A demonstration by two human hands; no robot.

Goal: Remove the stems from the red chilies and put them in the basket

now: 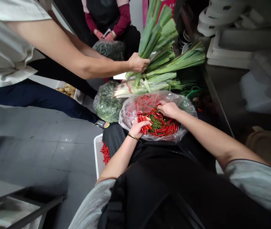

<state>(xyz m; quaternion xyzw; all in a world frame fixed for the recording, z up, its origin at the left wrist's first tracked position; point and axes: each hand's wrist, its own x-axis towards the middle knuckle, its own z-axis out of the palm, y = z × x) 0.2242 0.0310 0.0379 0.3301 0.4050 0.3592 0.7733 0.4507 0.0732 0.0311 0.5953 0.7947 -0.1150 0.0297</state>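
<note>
A clear plastic bag full of small red chilies with green stems rests on my black-aproned lap. My left hand, a thin bangle at its wrist, is closed round a bunch of red chilies at the bag's near left side. My right hand reaches into the bag from the right, fingers curled down into the chilies; what it grips is hidden.
Another person's hand grips a bundle of leeks just beyond the bag. A bag of leafy greens lies left of it. A white basket with chilies stands by my left knee. A third person in red sleeves crouches farther back. A metal counter runs along the right.
</note>
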